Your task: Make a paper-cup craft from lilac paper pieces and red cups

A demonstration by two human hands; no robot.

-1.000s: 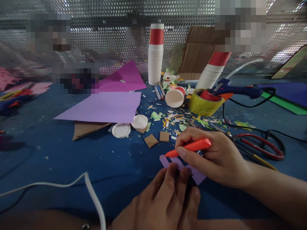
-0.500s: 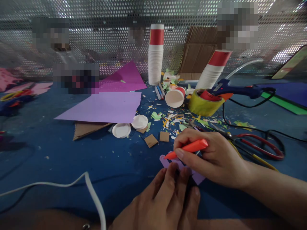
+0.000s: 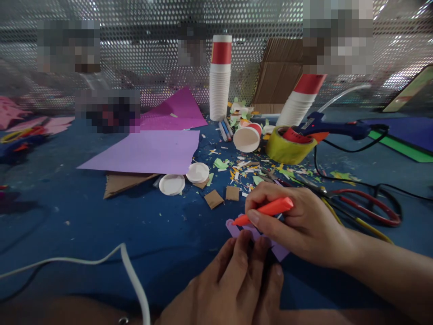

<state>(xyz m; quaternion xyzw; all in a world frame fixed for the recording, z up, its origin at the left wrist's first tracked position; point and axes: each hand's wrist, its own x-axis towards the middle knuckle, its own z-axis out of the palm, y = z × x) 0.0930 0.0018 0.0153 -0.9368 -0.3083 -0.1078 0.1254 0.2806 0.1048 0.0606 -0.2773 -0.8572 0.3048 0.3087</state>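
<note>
A small purple paper cutout (image 3: 280, 251) with finger-like strips lies at the front of the blue table. My left hand (image 3: 230, 280) rests over it from below, its outstretched fingertips pressing it down and covering part of it. In a pinch grip, my right hand (image 3: 304, 225) holds an orange-red marker (image 3: 274, 208) at a slant. The marker's tip touches the end of the leftmost strip, where a faint mark shows. My right hand covers another part of the cutout.
Cardboard squares (image 3: 213, 199) and white paper discs (image 3: 172, 184) lie beyond my hands. Scissors (image 3: 368, 205) are at right, by a glue gun (image 3: 338, 127) on yellow tape (image 3: 290, 146). Stacked cups (image 3: 219, 90) stand behind paper scraps. A white cable (image 3: 133, 275) crosses front left.
</note>
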